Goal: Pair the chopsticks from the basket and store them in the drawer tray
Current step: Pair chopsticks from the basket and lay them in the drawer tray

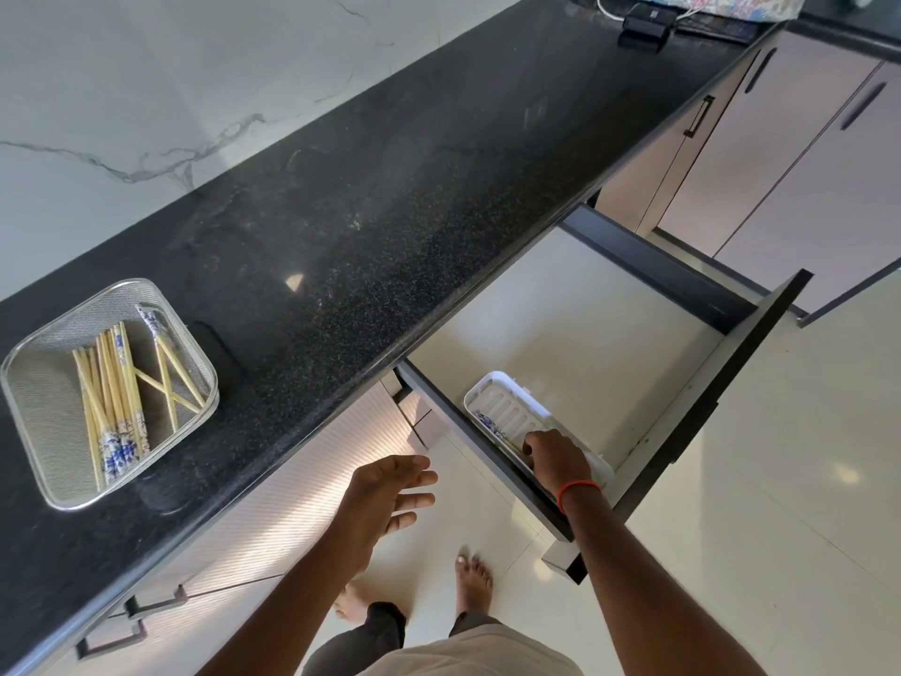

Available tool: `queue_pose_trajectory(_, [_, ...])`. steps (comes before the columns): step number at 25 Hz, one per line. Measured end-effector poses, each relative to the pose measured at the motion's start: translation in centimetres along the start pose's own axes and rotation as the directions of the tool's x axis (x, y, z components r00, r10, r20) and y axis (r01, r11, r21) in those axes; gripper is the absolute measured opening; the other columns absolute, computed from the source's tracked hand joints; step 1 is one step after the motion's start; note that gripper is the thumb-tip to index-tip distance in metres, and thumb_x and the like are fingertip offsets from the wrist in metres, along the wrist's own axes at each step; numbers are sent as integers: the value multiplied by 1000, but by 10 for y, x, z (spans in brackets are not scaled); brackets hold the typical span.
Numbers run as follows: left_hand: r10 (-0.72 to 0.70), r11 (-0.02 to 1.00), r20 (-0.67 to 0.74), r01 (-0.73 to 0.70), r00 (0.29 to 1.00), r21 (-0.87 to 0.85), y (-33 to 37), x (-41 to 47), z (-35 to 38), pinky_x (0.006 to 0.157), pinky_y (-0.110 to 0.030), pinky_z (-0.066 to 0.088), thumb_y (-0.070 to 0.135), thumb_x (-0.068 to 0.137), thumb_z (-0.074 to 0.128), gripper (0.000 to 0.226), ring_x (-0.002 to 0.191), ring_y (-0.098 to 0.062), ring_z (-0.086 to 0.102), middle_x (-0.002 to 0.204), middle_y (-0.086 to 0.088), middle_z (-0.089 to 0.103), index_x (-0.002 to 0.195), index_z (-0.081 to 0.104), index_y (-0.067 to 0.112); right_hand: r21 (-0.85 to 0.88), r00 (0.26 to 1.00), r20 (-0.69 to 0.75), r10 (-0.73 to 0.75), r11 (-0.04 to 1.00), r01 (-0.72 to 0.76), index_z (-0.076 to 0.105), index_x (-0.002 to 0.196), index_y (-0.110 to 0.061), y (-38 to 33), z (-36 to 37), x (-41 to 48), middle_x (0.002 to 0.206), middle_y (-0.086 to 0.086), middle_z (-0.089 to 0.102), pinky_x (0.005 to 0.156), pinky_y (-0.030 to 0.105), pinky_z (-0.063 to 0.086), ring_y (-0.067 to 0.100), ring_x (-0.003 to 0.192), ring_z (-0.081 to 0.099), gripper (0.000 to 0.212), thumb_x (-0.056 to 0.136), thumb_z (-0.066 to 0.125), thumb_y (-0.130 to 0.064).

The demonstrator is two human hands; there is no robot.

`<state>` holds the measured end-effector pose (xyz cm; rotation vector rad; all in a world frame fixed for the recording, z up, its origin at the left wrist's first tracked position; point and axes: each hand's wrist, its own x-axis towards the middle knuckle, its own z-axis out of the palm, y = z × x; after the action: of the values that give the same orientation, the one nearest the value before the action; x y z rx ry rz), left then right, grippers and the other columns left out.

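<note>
Right hand [556, 456] fingers grasping chopsticks [486, 422], mostly hidden in tray [493, 380], left hand [390, 495] fingers released

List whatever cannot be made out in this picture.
- Head view: right hand covers most of the stored chopsticks in the white tray; their number and the hand's grip are hidden.
- Head view: basket chopsticks overlap, so their count is unclear.
- Head view: floral cloth, cut by the top edge.

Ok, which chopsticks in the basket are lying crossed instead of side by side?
The loose chopsticks on the right of the basket cross one another; the bundle beside them lies roughly parallel.
</note>
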<state>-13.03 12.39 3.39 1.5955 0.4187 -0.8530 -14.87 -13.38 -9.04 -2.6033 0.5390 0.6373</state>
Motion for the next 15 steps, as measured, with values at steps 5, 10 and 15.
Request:
queue_pose_trajectory(5, [6,1000,1,-6,1000,0,2,3,-8,103,-48,49,30,96,63,17,101,-26,75,106,-3,80,104,72,17,-80,997,-71,-34,996,28,68,98,-20,-4,-6,-5,96,3,72,81,35,54,27,94,68,24,90,49,-10])
queue_pose_trajectory(10, [27,998,0,-27,1000,-58,13,1,-17,102,-47,49,30,96,63,19,104,-26,73,110,-2,78,108,70,18,-44,971,-202,-131,991,124,69,91,-19,-32,-26,-12,86,2,74,66,27,44,26,83,67,11,90,59,-24])
queue_pose_trajectory(15, [67,986,-88,-80,994,-147,35,-7,-45,97,-45,51,35,96,64,24,102,-27,74,109,-3,79,111,71,17,118,892,-350,-285,932,344,71,88,-21,-105,-56,-25,81,-3,75,63,25,46,19,80,70,7,86,69,-28])
